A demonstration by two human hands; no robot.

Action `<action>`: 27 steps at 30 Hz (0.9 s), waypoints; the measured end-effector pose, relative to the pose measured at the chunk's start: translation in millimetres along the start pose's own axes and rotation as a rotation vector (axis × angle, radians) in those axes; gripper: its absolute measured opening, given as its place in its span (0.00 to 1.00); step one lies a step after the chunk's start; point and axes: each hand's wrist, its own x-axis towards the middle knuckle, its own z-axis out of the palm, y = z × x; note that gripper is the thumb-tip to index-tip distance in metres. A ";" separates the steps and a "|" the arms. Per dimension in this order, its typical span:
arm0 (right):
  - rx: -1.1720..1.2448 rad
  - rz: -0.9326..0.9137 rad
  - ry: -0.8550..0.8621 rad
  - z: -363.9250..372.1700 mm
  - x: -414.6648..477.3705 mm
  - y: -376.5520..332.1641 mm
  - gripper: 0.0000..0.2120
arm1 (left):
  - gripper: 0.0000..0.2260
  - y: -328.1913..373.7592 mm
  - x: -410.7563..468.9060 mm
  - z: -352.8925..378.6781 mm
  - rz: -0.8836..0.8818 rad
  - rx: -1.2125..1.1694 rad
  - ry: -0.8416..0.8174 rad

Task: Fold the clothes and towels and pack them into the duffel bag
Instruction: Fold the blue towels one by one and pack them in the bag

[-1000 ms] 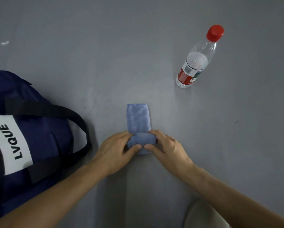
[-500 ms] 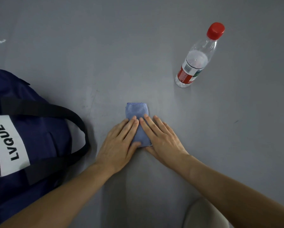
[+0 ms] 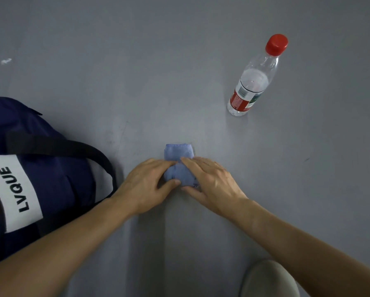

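A small light-blue towel (image 3: pixel 178 152) lies on the grey floor in the middle of the view, its near end rolled into a thick bundle. My left hand (image 3: pixel 145 185) grips the roll from the left, fingers over the top and thumb against its near side. From the right, my right hand (image 3: pixel 214 181) holds the same roll, fingers laid across it and thumb tucked below. Only a short flat end of the towel shows beyond my fingers. The navy duffel bag (image 3: pixel 57 179) with black straps and a white LVQUE label sits at the left, about a hand's width from my left hand.
A clear plastic water bottle (image 3: pixel 252 82) with a red cap and red label stands at the upper right, well beyond the towel. A small white scrap (image 3: pixel 6 61) lies on the floor far left. My knee (image 3: pixel 267 279) shows at the bottom right.
Half a second ago both hands pressed flat on the folded towel. Now their fingers curl round its near end, which has bunched into a roll, and less flat towel shows.
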 end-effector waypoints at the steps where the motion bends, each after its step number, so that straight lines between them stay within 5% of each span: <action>1: 0.117 0.117 -0.110 -4.8 4.3 -1.3 0.28 | 0.17 -0.2 0.6 -2.1 -0.062 -0.042 -0.014; 3: 0.265 0.301 -0.256 -9.7 15.2 -0.4 0.23 | 0.18 -0.1 -2.1 -0.7 -0.194 -0.161 0.044; 7: 0.352 0.396 -0.229 -9.9 38.6 3.8 0.14 | 0.23 11.0 -14.9 15.3 -0.539 -0.424 0.197; 14: 0.387 0.390 -0.403 -9.3 54.2 6.9 0.32 | 0.30 28.6 -0.9 20.0 -0.635 -0.610 0.222; 20: 0.665 0.401 -0.284 -16.0 43.8 -6.8 0.36 | 0.41 40.7 10.9 -0.5 -0.764 -1.268 0.198; 23: 0.758 0.343 -0.228 -31.6 45.8 -27.8 0.36 | 0.44 48.6 11.2 -33.4 -0.735 -1.171 0.127; 27: 0.789 0.172 -0.225 -67.0 77.5 -86.7 0.35 | 0.30 47.0 -17.3 -121.9 -0.672 -0.973 0.167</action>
